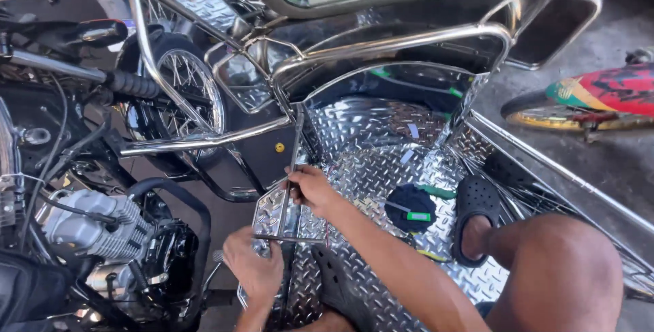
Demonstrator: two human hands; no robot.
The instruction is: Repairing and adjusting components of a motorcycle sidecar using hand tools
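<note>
Looking down from the head camera, we see both hands working at the edge of a sidecar floor covered in shiny diamond-pattern metal sheet. The left hand sits low in the picture, its fingers clenched on the near edge of a small diamond-plate panel. The panel lies at the floor's left edge, just beside the motorcycle. The right hand comes in from the right, forearm stretched across the floor, and its fingers pinch a thin metal rod that stands nearly upright over the same panel. So both hands are closed, one on the panel, one on the rod, and they sit close together.

Off to the left we have the motorcycle engine, grey and finned, with a spoked wheel above it and chrome tubing running between them. On the sidecar floor, right of the hands, a dark round cap-like object with a green patch lies flat. Just beside it a foot in a black perforated sandal rests on the plate, with the bare knee filling the lower right. Far right, a colourful red and green fender shows over the concrete.
</note>
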